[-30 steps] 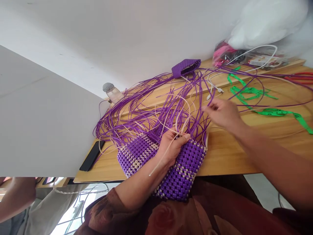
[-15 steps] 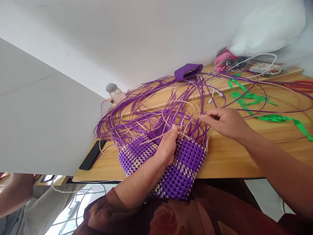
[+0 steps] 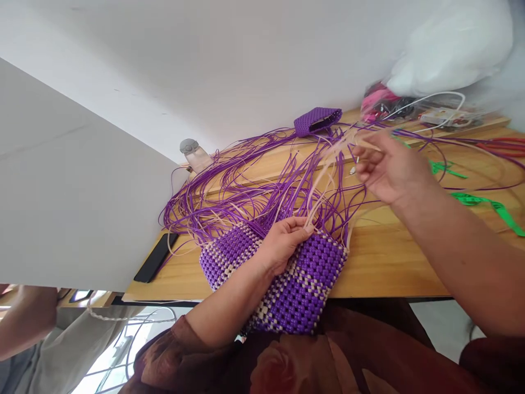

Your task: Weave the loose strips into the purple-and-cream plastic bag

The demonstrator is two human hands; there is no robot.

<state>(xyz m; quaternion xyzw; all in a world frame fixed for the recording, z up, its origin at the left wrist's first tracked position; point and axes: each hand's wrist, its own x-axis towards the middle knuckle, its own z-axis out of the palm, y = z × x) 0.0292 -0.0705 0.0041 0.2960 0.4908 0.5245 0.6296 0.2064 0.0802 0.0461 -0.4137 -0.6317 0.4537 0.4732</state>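
Observation:
A purple and cream woven bag [image 3: 318, 295] lies at the table's front edge, leaning toward my lap. Many loose purple strands [image 3: 229, 202] and some cream ones fan out from its upper edge. My left hand [image 3: 287, 241] is closed at that edge, thumb and fingers pinching the base of the cream strips [image 3: 318, 200]. Up and to the right, my right hand [image 3: 383, 164] is raised with curled fingers, gripping the far part of those cream strips, which are blurred by motion. The strips run between my two hands.
A small purple woven piece [image 3: 314, 121] sits by the wall. A black phone [image 3: 156, 258] and a grey-capped bottle [image 3: 194, 153] are on the left. Green tape [image 3: 490, 202], a white cable [image 3: 443, 93] and plastic bags [image 3: 451, 49] lie right. Another person's arm [image 3: 30, 317] shows far left.
My right hand has moved up and away from the bag, drawing the cream strips out straighter. The left hand has shifted slightly right along the bag's edge, its grip now lower.

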